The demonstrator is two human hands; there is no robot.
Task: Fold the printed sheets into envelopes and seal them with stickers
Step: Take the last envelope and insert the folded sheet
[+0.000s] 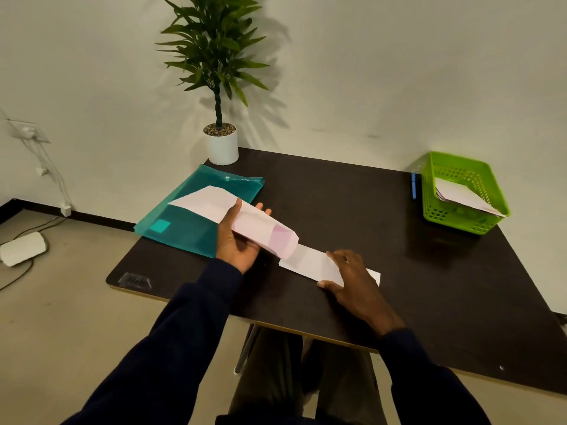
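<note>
Now at the folding stage: a person's left hand [239,243] grips a long printed sheet [260,223], thumb on top and fingers beneath, lifting that end above the near edge of the teal folder [190,237]. The right hand [356,280], fingers spread flat, pins the sheet's other end to the bench [337,194] just right of the folder. The likeliest mishap is a crooked crease: should the flat hand slide or the raised end swing off line, the edges would not meet and the envelope would sit skewed. No stickers can be made out; a small square [161,226] on the folder may be a label. A green basket [460,223], well to the right of the folder, holds folded papers [460,194], partly hidden by its wall. Whether the strip is one sheet or two overlapping cannot be told.
</note>
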